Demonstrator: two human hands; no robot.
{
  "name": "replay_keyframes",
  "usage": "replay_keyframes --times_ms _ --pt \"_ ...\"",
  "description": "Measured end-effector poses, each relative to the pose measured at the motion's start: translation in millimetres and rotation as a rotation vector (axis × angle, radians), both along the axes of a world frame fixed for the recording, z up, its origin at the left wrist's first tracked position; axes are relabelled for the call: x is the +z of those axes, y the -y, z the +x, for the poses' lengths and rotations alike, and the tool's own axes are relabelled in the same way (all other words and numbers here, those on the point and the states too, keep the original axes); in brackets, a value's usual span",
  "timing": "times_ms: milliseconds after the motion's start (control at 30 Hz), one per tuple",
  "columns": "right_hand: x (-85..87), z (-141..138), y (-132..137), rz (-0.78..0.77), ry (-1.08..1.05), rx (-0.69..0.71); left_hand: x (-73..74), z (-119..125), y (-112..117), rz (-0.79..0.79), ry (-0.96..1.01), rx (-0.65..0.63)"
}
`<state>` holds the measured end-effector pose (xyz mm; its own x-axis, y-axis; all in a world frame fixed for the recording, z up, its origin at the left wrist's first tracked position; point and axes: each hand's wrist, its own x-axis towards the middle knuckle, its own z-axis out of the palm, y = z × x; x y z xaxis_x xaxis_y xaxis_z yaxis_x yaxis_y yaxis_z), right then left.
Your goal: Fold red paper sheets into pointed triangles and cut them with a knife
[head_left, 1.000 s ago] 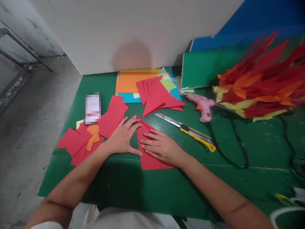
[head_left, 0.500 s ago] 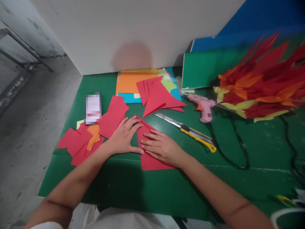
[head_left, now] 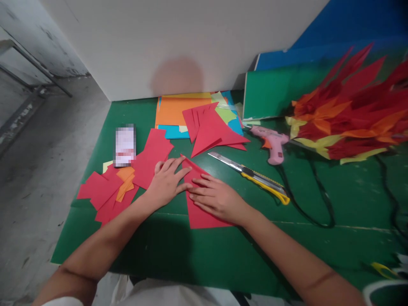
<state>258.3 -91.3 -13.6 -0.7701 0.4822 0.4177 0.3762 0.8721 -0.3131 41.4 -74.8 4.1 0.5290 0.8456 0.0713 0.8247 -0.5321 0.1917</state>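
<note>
A folded red paper sheet (head_left: 198,214) lies on the green table (head_left: 223,250) in front of me. My left hand (head_left: 167,180) lies flat with fingers spread along the sheet's left edge, fingertips on its upper corner. My right hand (head_left: 216,196) presses flat on the middle of the same sheet, fingers stretched out to the left. Neither hand grips anything.
Red and orange offcuts (head_left: 111,187) lie at the left beside a phone (head_left: 125,145). Red triangles (head_left: 212,129) rest on a stack of coloured sheets (head_left: 178,111). A yellow utility knife (head_left: 255,177), a pink glue gun (head_left: 271,141) with a black cord, and a spiky paper decoration (head_left: 350,114) lie to the right.
My left thumb has moved up from the sheet's lower edge towards my fingers. My right hand has stayed pressed on the paper.
</note>
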Motion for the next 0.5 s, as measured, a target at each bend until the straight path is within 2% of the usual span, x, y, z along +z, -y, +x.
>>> replay_keyframes --times_ms 167,500 --pt "0.4 -0.2 0.0 -0.008 0.004 0.012 -0.9 3.9 1.6 0.006 -0.011 0.032" --pt "-0.6 -0.9 0.4 -0.009 -0.014 0.014 3.7 7.2 2.5 0.048 -0.067 0.016"
